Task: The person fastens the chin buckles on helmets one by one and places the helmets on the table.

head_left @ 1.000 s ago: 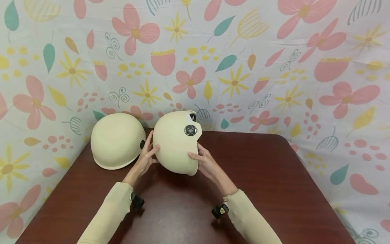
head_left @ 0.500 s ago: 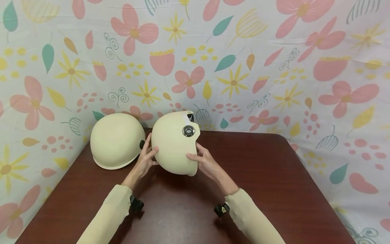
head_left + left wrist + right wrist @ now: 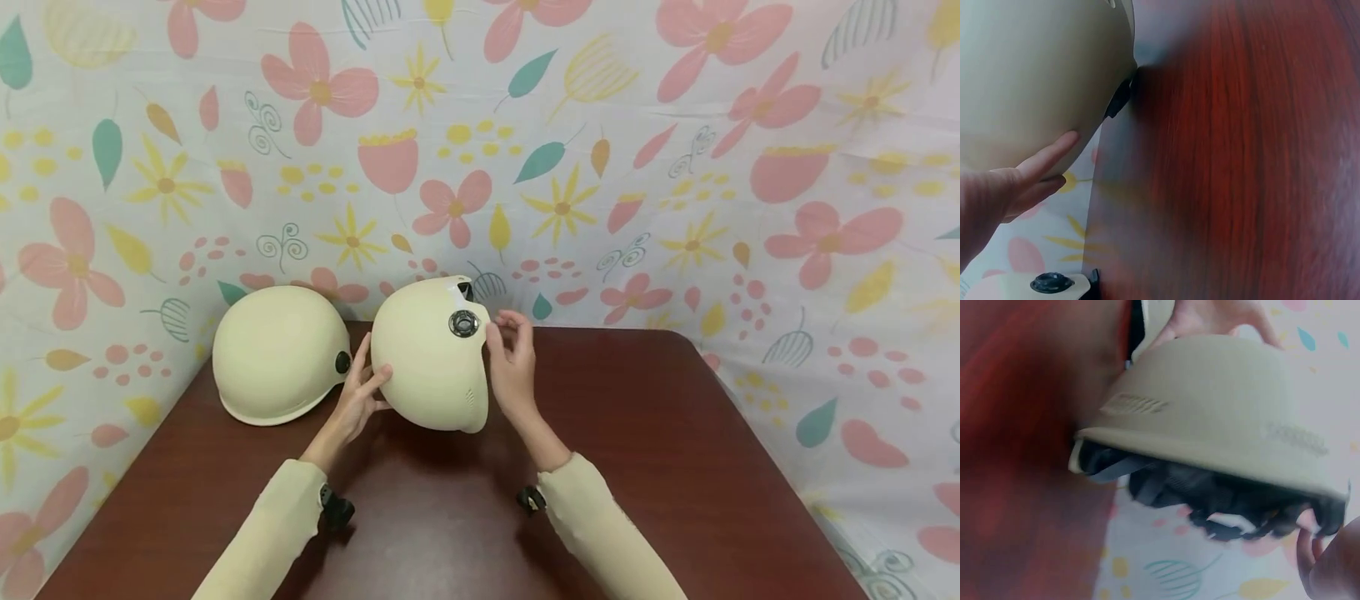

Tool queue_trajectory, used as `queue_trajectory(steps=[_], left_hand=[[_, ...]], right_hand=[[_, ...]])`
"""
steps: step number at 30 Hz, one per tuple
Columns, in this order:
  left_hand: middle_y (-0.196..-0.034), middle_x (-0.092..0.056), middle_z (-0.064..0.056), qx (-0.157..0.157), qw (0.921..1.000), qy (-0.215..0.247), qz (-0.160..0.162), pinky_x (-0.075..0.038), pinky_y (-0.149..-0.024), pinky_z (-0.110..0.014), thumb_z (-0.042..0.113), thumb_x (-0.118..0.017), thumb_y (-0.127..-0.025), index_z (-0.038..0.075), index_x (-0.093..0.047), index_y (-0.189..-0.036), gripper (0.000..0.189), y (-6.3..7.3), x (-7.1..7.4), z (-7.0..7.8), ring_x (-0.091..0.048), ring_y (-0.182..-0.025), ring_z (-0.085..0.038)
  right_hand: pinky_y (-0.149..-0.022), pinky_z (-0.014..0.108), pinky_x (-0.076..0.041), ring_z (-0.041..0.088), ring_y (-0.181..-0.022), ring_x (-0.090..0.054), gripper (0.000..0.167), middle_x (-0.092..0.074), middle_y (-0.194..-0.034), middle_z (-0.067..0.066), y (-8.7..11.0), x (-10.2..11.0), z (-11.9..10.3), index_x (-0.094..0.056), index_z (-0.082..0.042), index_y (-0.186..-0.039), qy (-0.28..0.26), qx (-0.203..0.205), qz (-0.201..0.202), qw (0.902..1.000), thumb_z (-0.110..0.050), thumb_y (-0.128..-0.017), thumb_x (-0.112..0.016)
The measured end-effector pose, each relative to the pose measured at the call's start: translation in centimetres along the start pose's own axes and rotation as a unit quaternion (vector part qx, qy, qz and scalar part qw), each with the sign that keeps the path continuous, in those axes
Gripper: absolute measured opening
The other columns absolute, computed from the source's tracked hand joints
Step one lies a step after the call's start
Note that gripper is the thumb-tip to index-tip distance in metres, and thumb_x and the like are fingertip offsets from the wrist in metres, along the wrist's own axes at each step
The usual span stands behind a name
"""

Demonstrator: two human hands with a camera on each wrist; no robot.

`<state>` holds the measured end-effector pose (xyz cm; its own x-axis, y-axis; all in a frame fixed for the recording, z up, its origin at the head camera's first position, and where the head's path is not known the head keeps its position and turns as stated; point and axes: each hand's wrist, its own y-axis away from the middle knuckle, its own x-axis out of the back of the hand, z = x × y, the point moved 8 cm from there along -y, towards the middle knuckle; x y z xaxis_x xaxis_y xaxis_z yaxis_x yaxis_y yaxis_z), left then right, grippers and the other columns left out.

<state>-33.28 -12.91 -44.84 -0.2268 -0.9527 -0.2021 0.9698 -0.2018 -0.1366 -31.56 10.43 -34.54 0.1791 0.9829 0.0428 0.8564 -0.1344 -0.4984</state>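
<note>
Plainly, the left hand (image 3: 357,402) holds the tilted helmet (image 3: 427,358) from eight o'clock, over the far half of the surface (image 3: 637,417); its rim (image 3: 1210,460) runs roughly twelve to six, nearest the right hand (image 3: 513,362) at three, whose grip I cannot tell.

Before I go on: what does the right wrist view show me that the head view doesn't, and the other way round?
Only the right wrist view: the underside of the tilted helmet, with a dark loop-shaped part below its rim.

Only the head view: the round black disc on that helmet's side, most of the second helmet and the two sleeves.

Both: the tilted helmet, the left hand against its shell, the right hand by its rim, the table and the floral backdrop.
</note>
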Motion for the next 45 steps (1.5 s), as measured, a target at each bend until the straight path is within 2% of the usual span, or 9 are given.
queue_trajectory(steps=[4,7,11,17,24,31,38,42,45], left_hand=[[-0.160,-0.012,-0.023,0.000,1.0000,0.005,0.002,-0.039,-0.098,-0.071,0.018,-0.045,-0.102,0.035,0.003,-0.158,0.076,-0.2,-0.2,-0.3,-0.029,-0.143,-0.047],[-0.160,-0.012,-0.023,0.004,1.0000,0.005,0.007,-0.040,-0.098,-0.070,0.018,-0.046,-0.102,0.035,0.003,-0.157,0.076,-0.1,-0.2,-0.6,-0.029,-0.142,-0.047],[-0.160,-0.015,-0.023,0.004,0.9999,0.001,0.013,-0.042,-0.097,-0.069,0.018,-0.046,-0.102,0.036,0.003,-0.157,0.077,0.1,-0.1,-0.8,-0.031,-0.141,-0.047],[-0.159,-0.016,-0.024,-0.003,0.9998,-0.002,0.021,-0.043,-0.095,-0.069,0.017,-0.049,-0.100,0.034,0.002,-0.158,0.078,0.2,-0.1,-0.5,-0.032,-0.141,-0.047],[-0.160,-0.015,-0.024,-0.005,0.9993,-0.027,0.026,-0.043,-0.094,-0.071,0.015,-0.049,-0.100,0.032,0.001,-0.158,0.079,0.4,0.1,0.8,-0.032,-0.140,-0.048],[-0.158,-0.020,-0.025,0.013,0.9954,-0.093,0.016,-0.055,-0.087,-0.056,0.021,-0.052,-0.100,0.031,0.002,-0.158,0.081,0.6,0.6,2.4,-0.038,-0.137,-0.049],[-0.154,-0.028,-0.025,0.014,0.9797,-0.200,-0.010,-0.058,-0.080,-0.047,0.030,-0.059,-0.097,0.033,-0.001,-0.158,0.084,0.8,1.3,4.7,-0.053,-0.123,-0.048],[-0.155,-0.025,-0.023,0.003,0.9764,-0.215,-0.022,-0.057,-0.080,-0.048,0.027,-0.059,-0.097,0.032,-0.002,-0.158,0.084,1.0,1.3,5.1,-0.051,-0.125,-0.049],[-0.154,-0.026,-0.023,0.000,0.9783,-0.207,-0.012,-0.057,-0.083,-0.049,0.023,-0.058,-0.098,0.028,-0.007,-0.159,0.080,1.1,1.4,5.0,-0.048,-0.128,-0.050]], right_hand=[[-0.109,0.051,-0.038,0.028,-0.134,-0.042,0.049,-0.039,-0.146,0.014,-0.9,-1.8,-1.6,-0.047,-0.010,-0.141,0.080,0.046,-0.058,0.9940,-0.025,-0.096,-0.061],[-0.115,0.056,-0.030,0.032,-0.141,-0.034,0.055,-0.035,-0.149,0.015,-1.0,-2.5,-1.6,-0.049,-0.011,-0.141,0.113,0.044,-0.089,0.9886,-0.023,-0.091,-0.068],[-0.114,0.055,-0.032,0.034,-0.141,-0.034,0.063,-0.032,-0.150,0.017,-0.9,-2.8,-1.2,-0.048,-0.007,-0.141,0.124,0.038,-0.108,0.9857,-0.017,-0.085,-0.075],[-0.111,0.056,-0.035,0.036,-0.138,-0.034,0.067,-0.030,-0.148,0.019,-0.8,-2.9,-1.4,-0.047,-0.006,-0.141,0.127,0.049,-0.115,0.9841,-0.016,-0.082,-0.077],[-0.111,0.058,-0.034,0.037,-0.137,-0.034,0.070,-0.026,-0.148,0.021,-0.6,-3.2,-1.8,-0.046,-0.006,-0.141,0.129,0.044,-0.128,0.9824,-0.015,-0.081,-0.079],[-0.111,0.057,-0.035,0.036,-0.137,-0.034,0.073,-0.024,-0.148,0.020,-0.3,-3.0,-1.4,-0.045,-0.007,-0.143,0.128,0.019,-0.127,0.9835,-0.017,-0.080,-0.080],[-0.107,0.054,-0.039,0.034,-0.130,-0.038,0.081,-0.027,-0.143,0.018,0.4,-2.7,-0.3,-0.039,-0.012,-0.148,0.133,-0.024,-0.157,0.9783,-0.023,-0.080,-0.081],[-0.107,0.054,-0.040,0.035,-0.131,-0.039,0.082,-0.029,-0.144,0.018,0.7,-2.2,0.4,-0.037,-0.017,-0.150,0.131,-0.043,-0.170,0.9757,-0.025,-0.081,-0.081],[-0.107,0.055,-0.039,0.035,-0.132,-0.039,0.082,-0.031,-0.143,0.018,0.6,-1.7,0.6,-0.038,-0.017,-0.149,0.137,-0.044,-0.176,0.9738,-0.025,-0.080,-0.081]])
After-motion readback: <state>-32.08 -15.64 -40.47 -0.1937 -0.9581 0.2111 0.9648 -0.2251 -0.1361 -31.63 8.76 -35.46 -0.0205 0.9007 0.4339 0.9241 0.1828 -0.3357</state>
